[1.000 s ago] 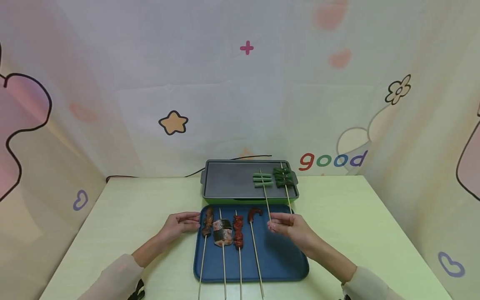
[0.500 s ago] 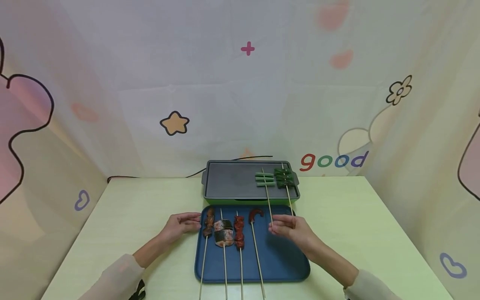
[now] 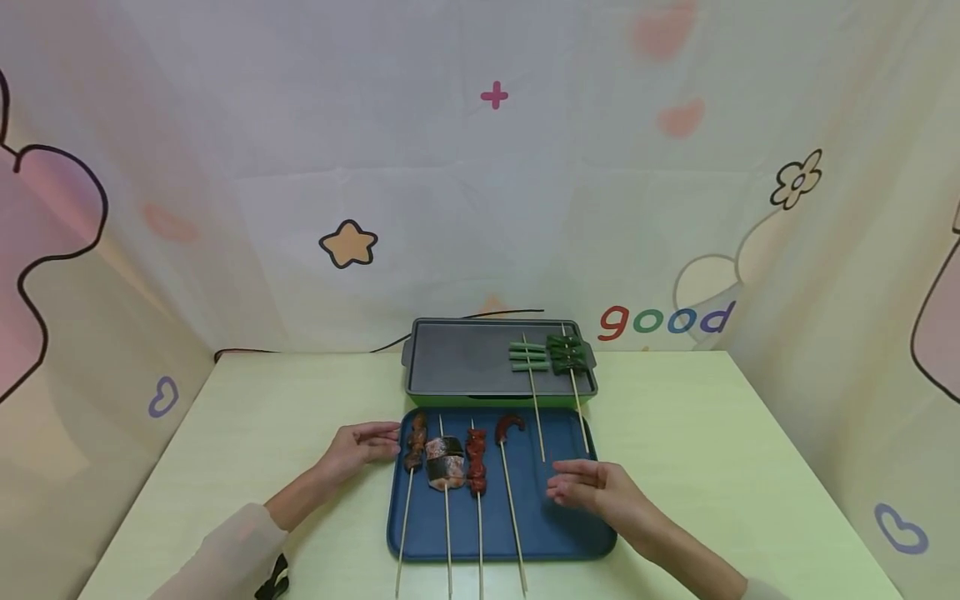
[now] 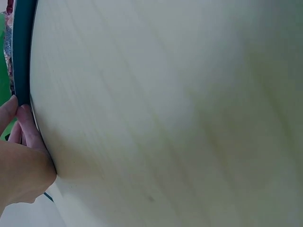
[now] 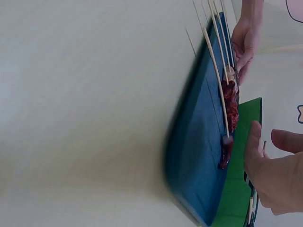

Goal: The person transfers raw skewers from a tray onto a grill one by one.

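My left hand (image 3: 357, 452) touches the left rim of the blue tray (image 3: 562, 533) with extended fingers; in the left wrist view its fingertips lie against the tray wall. My right hand (image 3: 600, 496) hovers over the tray's right part, fingers loosely extended, holding nothing. Just beyond it, a skewer of green stalk pieces (image 3: 528, 357) lies on the grey griddle (image 3: 457, 358), its stick overhanging the tray. Beside that is a leafy green skewer (image 3: 567, 354). On the tray lie a brown meat skewer (image 3: 416, 442), a dark-skinned slice skewer (image 3: 446, 463), a red meat skewer (image 3: 476, 462) and a curled reddish-brown skewer (image 3: 510, 427).
The griddle has a green base (image 3: 442, 401) and stands directly behind the tray. A black cord (image 3: 390, 344) runs from behind it to the left. Stick ends overhang the tray's front edge. A printed curtain (image 3: 420, 208) closes off the back of the pale table (image 3: 712, 433).
My right hand has let go of the green-stalk skewer's stick and drawn back toward the front right. The skewer shifted slightly right before the release. The left hand stays at the tray rim.
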Action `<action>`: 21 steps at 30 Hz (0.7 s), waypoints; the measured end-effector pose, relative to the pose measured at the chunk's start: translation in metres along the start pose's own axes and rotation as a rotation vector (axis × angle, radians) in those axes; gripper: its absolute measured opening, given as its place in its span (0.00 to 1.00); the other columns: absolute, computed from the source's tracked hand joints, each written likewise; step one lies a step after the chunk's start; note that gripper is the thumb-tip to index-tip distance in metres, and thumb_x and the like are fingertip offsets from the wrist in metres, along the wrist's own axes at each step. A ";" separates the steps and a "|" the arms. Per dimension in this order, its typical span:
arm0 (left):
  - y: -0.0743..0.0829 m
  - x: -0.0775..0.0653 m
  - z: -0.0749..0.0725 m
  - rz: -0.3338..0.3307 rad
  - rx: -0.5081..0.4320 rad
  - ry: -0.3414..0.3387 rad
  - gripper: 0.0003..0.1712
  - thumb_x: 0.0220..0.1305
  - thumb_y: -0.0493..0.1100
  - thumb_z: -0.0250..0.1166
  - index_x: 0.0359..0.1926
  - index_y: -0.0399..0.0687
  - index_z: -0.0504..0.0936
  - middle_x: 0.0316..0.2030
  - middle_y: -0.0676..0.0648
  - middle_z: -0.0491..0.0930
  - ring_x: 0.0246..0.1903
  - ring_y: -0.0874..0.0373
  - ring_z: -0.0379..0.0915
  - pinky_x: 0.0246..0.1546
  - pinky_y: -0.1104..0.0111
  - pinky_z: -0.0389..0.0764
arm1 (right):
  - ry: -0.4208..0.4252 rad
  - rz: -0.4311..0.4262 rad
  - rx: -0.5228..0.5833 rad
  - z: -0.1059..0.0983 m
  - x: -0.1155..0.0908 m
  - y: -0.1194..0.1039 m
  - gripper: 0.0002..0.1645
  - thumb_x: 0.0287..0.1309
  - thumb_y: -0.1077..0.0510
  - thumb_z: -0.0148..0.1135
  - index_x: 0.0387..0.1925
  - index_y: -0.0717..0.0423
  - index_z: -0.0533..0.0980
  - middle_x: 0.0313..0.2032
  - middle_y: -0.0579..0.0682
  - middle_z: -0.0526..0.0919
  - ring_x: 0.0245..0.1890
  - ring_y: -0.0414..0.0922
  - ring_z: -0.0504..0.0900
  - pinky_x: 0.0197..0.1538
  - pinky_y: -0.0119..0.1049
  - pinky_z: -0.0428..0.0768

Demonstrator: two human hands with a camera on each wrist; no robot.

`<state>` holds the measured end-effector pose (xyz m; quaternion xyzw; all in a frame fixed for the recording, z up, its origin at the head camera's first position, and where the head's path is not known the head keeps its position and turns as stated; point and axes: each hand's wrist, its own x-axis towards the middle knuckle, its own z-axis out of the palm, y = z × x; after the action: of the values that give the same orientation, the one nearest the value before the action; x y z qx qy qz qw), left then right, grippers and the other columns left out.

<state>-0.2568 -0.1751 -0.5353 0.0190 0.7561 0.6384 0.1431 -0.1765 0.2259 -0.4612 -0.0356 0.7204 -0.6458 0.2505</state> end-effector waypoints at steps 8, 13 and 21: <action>-0.002 0.001 0.000 -0.025 0.005 0.027 0.25 0.67 0.36 0.69 0.63 0.33 0.79 0.51 0.43 0.87 0.42 0.67 0.83 0.47 0.76 0.81 | -0.099 0.057 0.113 0.006 -0.018 0.025 0.29 0.72 0.62 0.59 0.64 0.81 0.68 0.47 0.55 0.89 0.44 0.39 0.89 0.51 0.32 0.86; -0.002 0.001 -0.001 -0.021 0.015 0.024 0.26 0.67 0.37 0.69 0.64 0.33 0.78 0.52 0.42 0.86 0.43 0.68 0.82 0.47 0.76 0.81 | -0.168 0.060 0.149 0.013 -0.025 0.038 0.28 0.72 0.63 0.59 0.63 0.82 0.69 0.47 0.56 0.89 0.44 0.39 0.89 0.50 0.32 0.86; -0.001 0.000 0.001 -0.033 0.024 0.027 0.27 0.67 0.39 0.69 0.64 0.34 0.78 0.53 0.42 0.86 0.44 0.67 0.81 0.47 0.74 0.81 | -0.243 0.091 0.160 0.021 -0.028 0.054 0.27 0.74 0.62 0.56 0.63 0.81 0.69 0.50 0.60 0.88 0.46 0.40 0.89 0.51 0.33 0.86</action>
<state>-0.2567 -0.1741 -0.5361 -0.0005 0.7658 0.6270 0.1432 -0.1288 0.2261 -0.5043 -0.0608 0.6319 -0.6801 0.3667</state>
